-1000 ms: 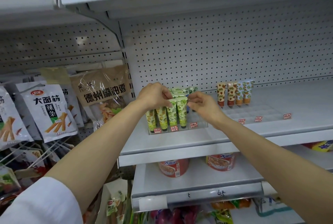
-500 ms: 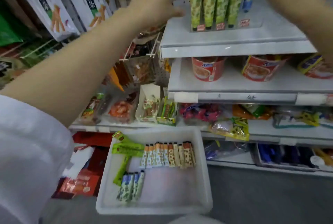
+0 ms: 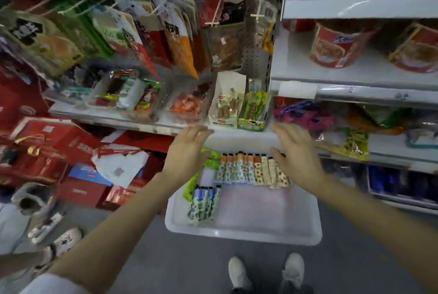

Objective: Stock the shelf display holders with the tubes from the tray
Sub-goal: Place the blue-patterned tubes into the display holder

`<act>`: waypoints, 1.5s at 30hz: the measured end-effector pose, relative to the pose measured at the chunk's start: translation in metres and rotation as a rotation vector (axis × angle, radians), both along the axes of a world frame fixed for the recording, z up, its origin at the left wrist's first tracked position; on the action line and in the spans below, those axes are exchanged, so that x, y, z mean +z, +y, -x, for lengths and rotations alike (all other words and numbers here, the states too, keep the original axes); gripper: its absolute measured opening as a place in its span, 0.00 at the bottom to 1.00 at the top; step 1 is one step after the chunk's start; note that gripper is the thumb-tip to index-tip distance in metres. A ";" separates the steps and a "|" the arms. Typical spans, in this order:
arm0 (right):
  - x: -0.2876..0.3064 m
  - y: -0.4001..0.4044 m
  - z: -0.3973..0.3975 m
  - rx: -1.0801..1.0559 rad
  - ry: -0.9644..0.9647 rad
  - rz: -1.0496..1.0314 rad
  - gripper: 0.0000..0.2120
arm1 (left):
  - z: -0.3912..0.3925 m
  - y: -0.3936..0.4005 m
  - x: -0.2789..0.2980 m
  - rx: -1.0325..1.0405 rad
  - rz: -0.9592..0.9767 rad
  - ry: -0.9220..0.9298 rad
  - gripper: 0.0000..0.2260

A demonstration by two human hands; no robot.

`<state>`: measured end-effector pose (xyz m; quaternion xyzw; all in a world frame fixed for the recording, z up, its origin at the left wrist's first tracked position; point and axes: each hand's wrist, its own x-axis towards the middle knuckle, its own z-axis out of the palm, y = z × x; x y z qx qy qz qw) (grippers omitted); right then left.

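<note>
A white tray (image 3: 244, 234) sits on the floor below me. A row of patterned tubes (image 3: 246, 170) with dark caps lies across its far part. A few blue-and-white tubes (image 3: 203, 203) lie at its near left, and green tubes (image 3: 208, 158) show by the far left corner. My left hand (image 3: 187, 151) hovers over the tray's far left, fingers spread and holding nothing. Over the right end of the tube row my right hand (image 3: 296, 154) is also empty, fingers spread. The shelf display holders are out of view above.
White shelves (image 3: 355, 7) with red cup noodles (image 3: 336, 45) stand at the upper right. Hanging snack bags (image 3: 166, 33) crowd the upper left. Red boxes (image 3: 59, 142) litter the floor at left. My white shoes (image 3: 265, 270) stand just behind the tray.
My view has swung down from the upper shelf to the floor tray. Both hands left the green tubes in the holder and dropped to hover over the tray.
</note>
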<state>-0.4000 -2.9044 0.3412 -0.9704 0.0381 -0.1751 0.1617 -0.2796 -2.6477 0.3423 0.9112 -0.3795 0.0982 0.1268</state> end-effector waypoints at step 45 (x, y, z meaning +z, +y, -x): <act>-0.195 0.038 0.043 -0.602 0.624 -0.738 0.11 | 0.041 -0.085 -0.201 -1.020 -0.448 0.039 0.12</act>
